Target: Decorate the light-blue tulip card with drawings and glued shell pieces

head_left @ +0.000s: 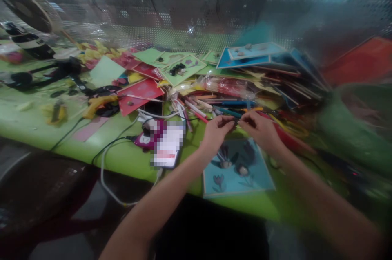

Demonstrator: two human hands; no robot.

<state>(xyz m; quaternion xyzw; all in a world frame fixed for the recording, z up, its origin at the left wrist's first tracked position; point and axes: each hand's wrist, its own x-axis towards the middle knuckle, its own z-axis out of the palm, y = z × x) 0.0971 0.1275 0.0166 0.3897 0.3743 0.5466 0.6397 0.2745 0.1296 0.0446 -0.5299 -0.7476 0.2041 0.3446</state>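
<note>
Left hand (215, 132) and right hand (261, 130) raised close together, fingertips nearly meeting. Thumb and forefinger drawn together on each; cannot tell whether clamped on anything, gap between the two dark and blurred. Blue card (211, 188) flat on green tabletop (82, 157), below the fingertips and nearer the body, between the forearms; far edge partly behind the hands. On the card: pale stone (243, 169) right of centre, second stone (226, 164) to its left, dark tulip shape (218, 179) at near left. Just beyond the hands, loose pencils (196, 108). Left of the card, smartphone (169, 145), cable attached.
</note>
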